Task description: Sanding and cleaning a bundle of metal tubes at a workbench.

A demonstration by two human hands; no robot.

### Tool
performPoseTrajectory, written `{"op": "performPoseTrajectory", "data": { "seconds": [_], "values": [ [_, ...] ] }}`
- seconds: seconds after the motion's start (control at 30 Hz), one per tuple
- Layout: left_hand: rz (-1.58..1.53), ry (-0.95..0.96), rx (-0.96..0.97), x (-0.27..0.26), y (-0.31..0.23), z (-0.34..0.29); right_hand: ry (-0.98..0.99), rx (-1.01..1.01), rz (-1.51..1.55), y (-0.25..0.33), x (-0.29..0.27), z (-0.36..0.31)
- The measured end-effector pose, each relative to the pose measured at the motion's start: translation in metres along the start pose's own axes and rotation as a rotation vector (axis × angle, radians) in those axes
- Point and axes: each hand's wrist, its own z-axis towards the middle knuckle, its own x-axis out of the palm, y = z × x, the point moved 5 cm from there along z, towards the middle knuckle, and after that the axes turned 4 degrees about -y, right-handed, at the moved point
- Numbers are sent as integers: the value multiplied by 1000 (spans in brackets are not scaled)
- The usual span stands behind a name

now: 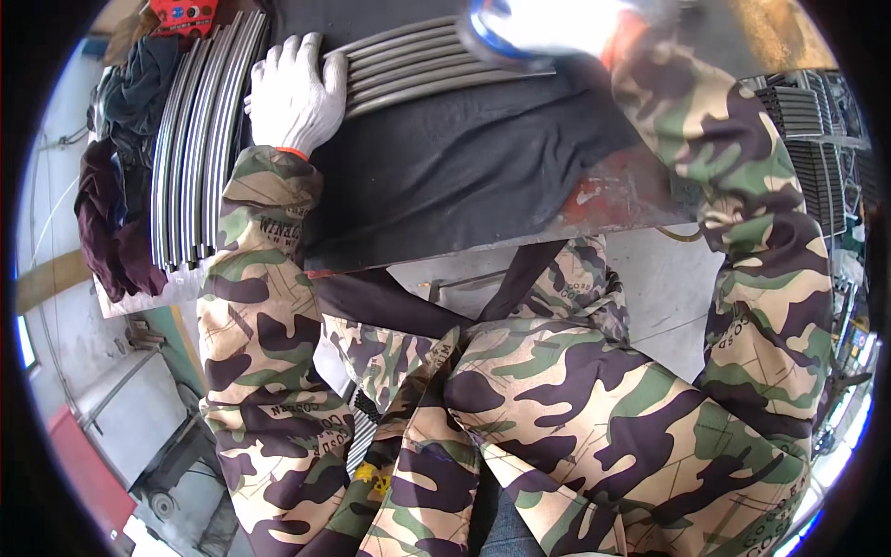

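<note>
Head view: a row of slim, round, grey metal rods [408, 67] lies side by side across a wrinkled black cloth [445, 167], running from the left hand [297, 93] toward the upper middle. The left hand, in a white knitted glove with an orange cuff edge, rests palm down at the left ends of these rods; its grip is open, the fingers extended and pointing away from the body. Over the right ends is the right hand [585, 28], also gloved in white and blurred, beside a smeared blue-and-white item [497, 32] whose kind cannot be made out. Whether the right grip is closed on it, I cannot tell.

Under the cloth, the worn, dark red bench [622, 190] shows at the near right edge. Just left of the left hand, a second set of long, shiny metal rods [197, 139] lies lengthwise, with a bright red piece with round holes [186, 14] near the far ends. Farther left are a crumpled dark grey-green cloth [139, 88] and a maroon cloth [116, 223]. At the far right, more dark metal bars [789, 111] are stacked. Both arms wear camouflage-patterned sleeves [269, 316], and below the bench's edge a pale grey floor [668, 278] shows.
</note>
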Motion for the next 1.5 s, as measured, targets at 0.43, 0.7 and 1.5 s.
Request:
{"op": "performPoseTrajectory", "data": {
  "seconds": [0.43,0.7,1.5],
  "values": [
    [19,-197,75,7,-1,6,-69,-77,200,50,-16,-2],
    [-16,-189,47,11,-2,5,-36,-70,173,43,-8,-1],
    [4,-152,41,7,-16,1,-25,-37,65,27,-2,12]
  ]
}}
